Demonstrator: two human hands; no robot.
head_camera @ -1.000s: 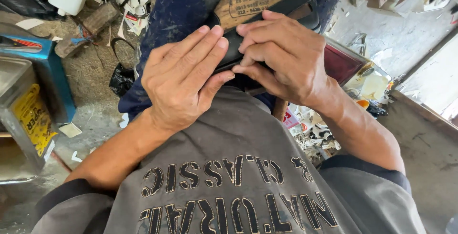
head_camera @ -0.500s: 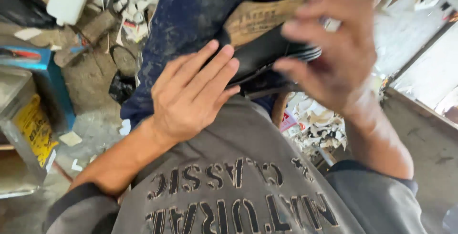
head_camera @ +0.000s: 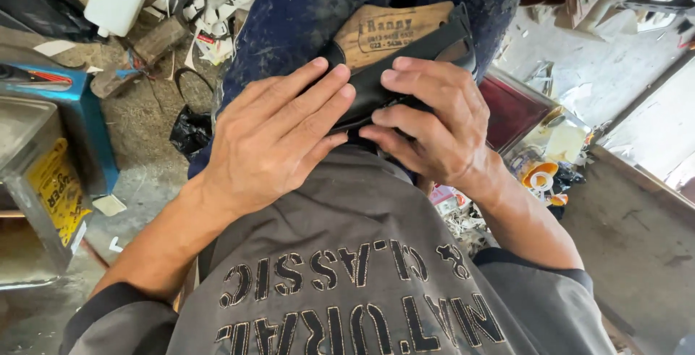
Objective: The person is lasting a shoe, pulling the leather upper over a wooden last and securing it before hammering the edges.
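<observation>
The left hand [head_camera: 271, 138] lies flat, fingers straight and together, pressing on the near end of a black leather shoe upper [head_camera: 405, 65] that rests on the person's lap over a tan wooden last [head_camera: 394, 26]. The right hand [head_camera: 434, 123] curls over the same black piece, fingers bent and pinching its edge just beside the left fingertips. Below lie blue jeans [head_camera: 304, 7]. Left on the floor stand a blue box [head_camera: 79, 120] and a metal tin [head_camera: 32, 188].

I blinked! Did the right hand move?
Yes. The right hand came back down from above the wooden block onto the black piece.
</observation>
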